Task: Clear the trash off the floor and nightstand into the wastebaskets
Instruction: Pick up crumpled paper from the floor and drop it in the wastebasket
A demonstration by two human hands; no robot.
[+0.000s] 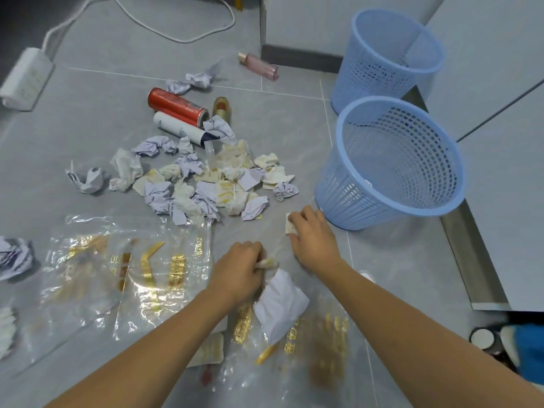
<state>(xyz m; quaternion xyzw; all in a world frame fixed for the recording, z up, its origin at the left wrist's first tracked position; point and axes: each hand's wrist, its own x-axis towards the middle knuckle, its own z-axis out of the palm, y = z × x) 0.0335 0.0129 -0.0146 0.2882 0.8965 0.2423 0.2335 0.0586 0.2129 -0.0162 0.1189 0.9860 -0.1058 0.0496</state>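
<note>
The left hand (237,267) has its fingers curled under, so its grip is mostly hidden — a twisted bit of pale wrapper (266,263) sticks out of the fist, and a crumpled white paper (279,304) lies just beside the wrist; whether that paper is held too cannot be told. The right hand (313,235) rests on the floor (88,119) with fingertips curled over a small cream scrap (290,226), close to the base of the near wastebasket (391,169), which leans toward the trash. The far wastebasket (388,57) stands upright behind it.

Clear plastic bags (123,269) with gold printing spread across the near floor; the gold characters are too smeared and creased to read. More blurred plastic runs off the bottom edge. The main heap of crumpled paper (206,178) lies mid-floor, partly covering a white tube (179,128) beside a red can (176,106) — its label is illegible. A pink bottle (259,66) lies by the wall, and a power strip (26,79) is at the left edge.
</note>
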